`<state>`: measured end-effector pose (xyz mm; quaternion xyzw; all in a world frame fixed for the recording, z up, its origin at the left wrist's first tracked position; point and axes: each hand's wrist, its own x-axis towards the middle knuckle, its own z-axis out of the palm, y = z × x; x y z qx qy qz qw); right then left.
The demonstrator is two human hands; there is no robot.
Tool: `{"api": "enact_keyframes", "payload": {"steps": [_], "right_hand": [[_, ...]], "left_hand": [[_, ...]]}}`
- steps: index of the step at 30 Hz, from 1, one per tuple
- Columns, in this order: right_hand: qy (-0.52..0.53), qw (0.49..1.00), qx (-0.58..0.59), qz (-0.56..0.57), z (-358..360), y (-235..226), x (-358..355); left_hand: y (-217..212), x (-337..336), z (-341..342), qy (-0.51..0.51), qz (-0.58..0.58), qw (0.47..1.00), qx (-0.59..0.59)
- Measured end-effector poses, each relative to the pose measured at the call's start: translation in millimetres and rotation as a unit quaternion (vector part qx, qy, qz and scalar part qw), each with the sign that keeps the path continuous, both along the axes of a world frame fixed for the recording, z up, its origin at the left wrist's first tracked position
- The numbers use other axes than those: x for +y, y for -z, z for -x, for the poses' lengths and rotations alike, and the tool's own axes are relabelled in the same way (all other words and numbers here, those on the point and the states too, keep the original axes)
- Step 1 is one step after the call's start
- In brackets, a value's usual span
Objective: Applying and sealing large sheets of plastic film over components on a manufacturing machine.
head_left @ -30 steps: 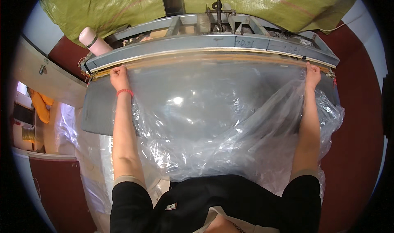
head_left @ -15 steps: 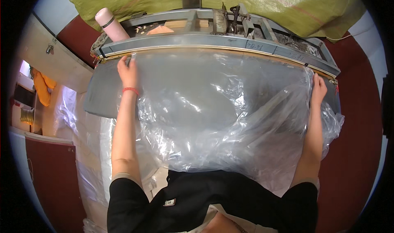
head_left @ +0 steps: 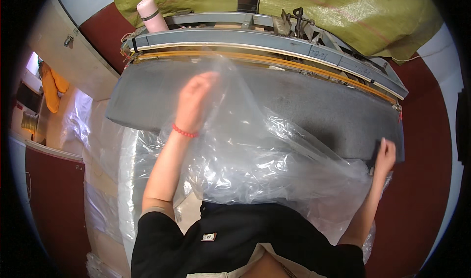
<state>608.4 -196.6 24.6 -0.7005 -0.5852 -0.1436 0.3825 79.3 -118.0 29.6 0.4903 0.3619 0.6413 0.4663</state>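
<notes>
A large sheet of clear plastic film (head_left: 240,175) hangs in folds between my two hands, over the near part of a long grey-covered surface (head_left: 314,96). My left hand (head_left: 196,94), blurred by motion and with a red beaded bracelet at its wrist, is closed on a raised part of the film above the left half of the surface. Near the right end of the surface, my right hand (head_left: 385,155) is closed on the film's edge, lower than the left. Along the far side of the surface run orange-yellow strips (head_left: 235,56) beneath a grey metal bar.
Behind the surface stands a grey metal frame (head_left: 196,38) with a dark clamp-like fitting (head_left: 298,20). A pink bottle (head_left: 152,15) stands at its left. Yellow-green woven sheeting (head_left: 343,13) hangs at the back. A pale door (head_left: 81,47) is at the left; more film (head_left: 127,180) hangs near it.
Both hands have drawn the film back from the metal bar toward me. The left has moved right and slightly nearer; the right has come down. The orange-yellow strips and grey surface now show bare.
</notes>
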Motion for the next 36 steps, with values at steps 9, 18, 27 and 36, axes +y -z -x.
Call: {"api": "enact_keyframes", "payload": {"steps": [9,18,27,36], "right_hand": [[-0.551,0.800,0.203,0.123,300,-100,90],[-0.572,0.723,0.380,0.073,312,-108,84],[-0.289,0.815,0.476,-0.160,123,-115,133],[-0.212,0.828,0.495,-0.158,68,-67,132]], "left_hand": [[-9,-51,-44,0.066,-0.021,0.993,-0.100],[-24,-68,25,-0.165,-0.140,0.933,0.289],[79,-154,115,0.157,0.166,0.795,0.563],[55,-143,40,-0.035,-0.066,0.738,0.670]]}}
